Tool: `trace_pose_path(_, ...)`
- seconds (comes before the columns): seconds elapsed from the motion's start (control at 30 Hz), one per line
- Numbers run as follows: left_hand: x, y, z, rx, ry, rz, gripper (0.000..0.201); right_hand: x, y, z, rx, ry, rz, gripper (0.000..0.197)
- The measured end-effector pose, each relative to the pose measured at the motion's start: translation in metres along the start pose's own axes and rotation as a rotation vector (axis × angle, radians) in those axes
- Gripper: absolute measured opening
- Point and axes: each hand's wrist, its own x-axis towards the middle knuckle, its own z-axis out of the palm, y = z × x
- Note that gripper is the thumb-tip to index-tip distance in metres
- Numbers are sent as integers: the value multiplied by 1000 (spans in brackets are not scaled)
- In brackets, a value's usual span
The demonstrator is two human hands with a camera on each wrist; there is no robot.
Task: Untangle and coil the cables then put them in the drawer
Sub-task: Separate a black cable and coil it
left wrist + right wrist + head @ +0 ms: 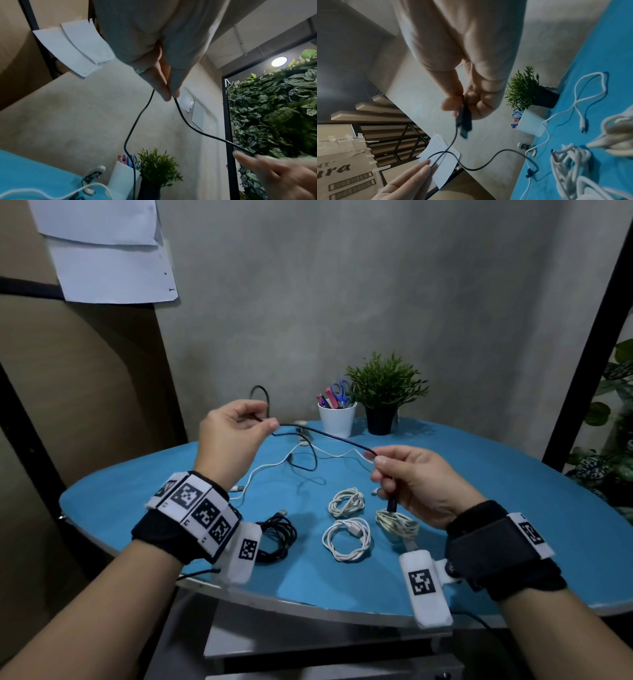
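Note:
A thin black cable [325,435] is stretched in the air between both hands above the blue table [513,508]. My left hand [269,419] pinches it between thumb and fingers [169,93], and a loop rises behind that hand. My right hand [378,465] grips the cable near its end, with the black plug [392,503] hanging below the fingers [477,106]. The rest of the black cable drops to the table and crosses a loose white cable [274,465]. Three white coils [346,539] and a black coil [274,537] lie near the front.
A white cup with scissors and pens [337,419] and a small potted plant [383,395] stand at the table's back edge against the wall. A grey metal unit [325,655] sits under the table's front edge. A black frame with leafy plants [613,405] is at right.

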Motion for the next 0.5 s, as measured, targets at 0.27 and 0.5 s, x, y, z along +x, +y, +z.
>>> trace_pose_path(0.27,-35,3,7,598,-652,15,9,-2,-6,9,444,51,-42,31)
trace_pose_path(0.5,-72,0,26,582,-856,225,8,8,15,23,450,204,-220,21)
